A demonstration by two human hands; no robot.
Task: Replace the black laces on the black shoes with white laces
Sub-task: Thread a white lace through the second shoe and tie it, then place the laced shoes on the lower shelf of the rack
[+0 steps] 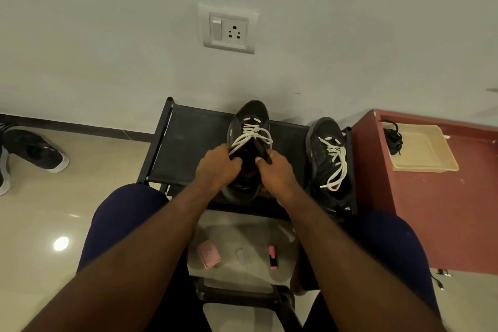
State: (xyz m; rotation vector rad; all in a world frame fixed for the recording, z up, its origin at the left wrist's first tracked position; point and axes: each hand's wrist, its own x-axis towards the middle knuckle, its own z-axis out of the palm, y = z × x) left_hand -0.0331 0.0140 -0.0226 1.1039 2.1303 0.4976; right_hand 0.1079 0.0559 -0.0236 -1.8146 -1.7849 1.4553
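Both hands are closed on the middle black shoe at its open top.

White lace is pinched in the curled fingers of the left hand, and the shoe's right edge is gripped by the right hand. This shoe is set on a black rack by the wall, with its toe pointed at the wall. It is partly laced in white. A second black shoe is placed just beside it on the right, and it is laced in white too. The black laces are piled in the corner of a tan tray on a red cabinet further right. A wall socket is seen above.
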